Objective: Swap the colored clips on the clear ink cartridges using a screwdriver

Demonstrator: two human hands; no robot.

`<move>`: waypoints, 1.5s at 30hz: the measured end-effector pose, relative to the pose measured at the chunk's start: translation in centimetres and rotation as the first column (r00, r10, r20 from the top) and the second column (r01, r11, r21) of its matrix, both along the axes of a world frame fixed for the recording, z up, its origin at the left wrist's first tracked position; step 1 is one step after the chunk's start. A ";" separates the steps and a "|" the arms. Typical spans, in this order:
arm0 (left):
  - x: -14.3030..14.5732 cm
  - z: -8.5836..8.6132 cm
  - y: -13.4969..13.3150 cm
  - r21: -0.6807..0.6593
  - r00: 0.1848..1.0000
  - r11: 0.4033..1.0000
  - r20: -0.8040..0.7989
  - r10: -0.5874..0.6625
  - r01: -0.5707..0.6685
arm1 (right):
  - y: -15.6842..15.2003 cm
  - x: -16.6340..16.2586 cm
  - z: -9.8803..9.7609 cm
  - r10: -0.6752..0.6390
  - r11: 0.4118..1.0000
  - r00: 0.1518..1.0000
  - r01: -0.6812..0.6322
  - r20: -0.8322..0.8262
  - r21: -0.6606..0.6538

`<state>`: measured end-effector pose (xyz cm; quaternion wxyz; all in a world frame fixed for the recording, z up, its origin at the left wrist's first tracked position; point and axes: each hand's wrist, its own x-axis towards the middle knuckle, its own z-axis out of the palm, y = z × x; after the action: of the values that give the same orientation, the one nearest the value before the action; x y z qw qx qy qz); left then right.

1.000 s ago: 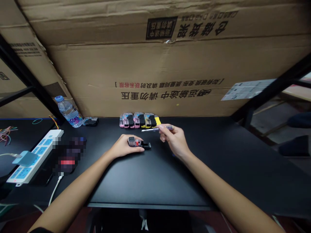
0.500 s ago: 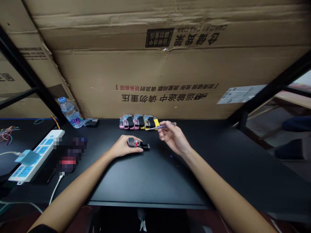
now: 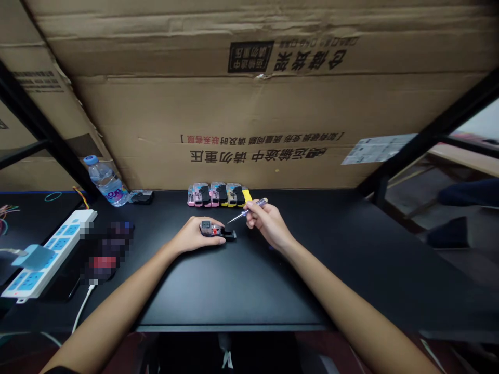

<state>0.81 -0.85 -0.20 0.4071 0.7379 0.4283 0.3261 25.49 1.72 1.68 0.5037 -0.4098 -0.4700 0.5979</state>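
Observation:
My left hand (image 3: 192,234) rests on the black tabletop, fingers closed around a small black-and-clear plastic device (image 3: 212,229). A red part shows in its middle, and a black piece sticks out toward the right. In my right hand (image 3: 267,221) is a slim screwdriver (image 3: 245,212) with a see-through purplish handle, pinched between thumb and fingers. Its thin metal tip points down and left, just above the device's right end. Whether the tip touches the device I cannot tell. Behind both hands, several similar clear devices (image 3: 218,195) with pink, yellow and black parts stand in a row.
A water bottle (image 3: 105,181) leans at the back left beside another clear-and-black device (image 3: 141,197). Nearer me lie a white power strip (image 3: 50,259) with a plug and cable and a blurred dark object (image 3: 111,249). A large cardboard sheet (image 3: 257,114) walls off the back.
My right hand has moved down and left, bringing the screwdriver from near the row to the device. The screwdriver now tilts more steeply. My left hand keeps its hold; the view has shifted slightly.

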 end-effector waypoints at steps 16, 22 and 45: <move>-0.2 -0.7 0.6 -0.075 0.999 0.997 0.017 -0.032 0.034 | -0.4 0.6 -0.3 0.067 0.946 0.957 -0.150 0.281 0.288; -0.3 -0.8 0.8 -0.101 0.999 0.994 0.026 -0.043 0.046 | -0.6 0.6 0.0 0.075 0.935 0.934 -0.188 0.350 0.302; -0.7 -1.3 1.0 -0.139 0.995 0.985 0.019 -0.098 0.100 | -1.1 0.0 -0.5 0.056 0.937 0.926 -0.178 0.374 0.301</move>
<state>0.11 0.17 -1.50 0.4761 0.7259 0.4106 0.2790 25.52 0.64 1.17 0.4334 -0.3931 -0.6711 0.4552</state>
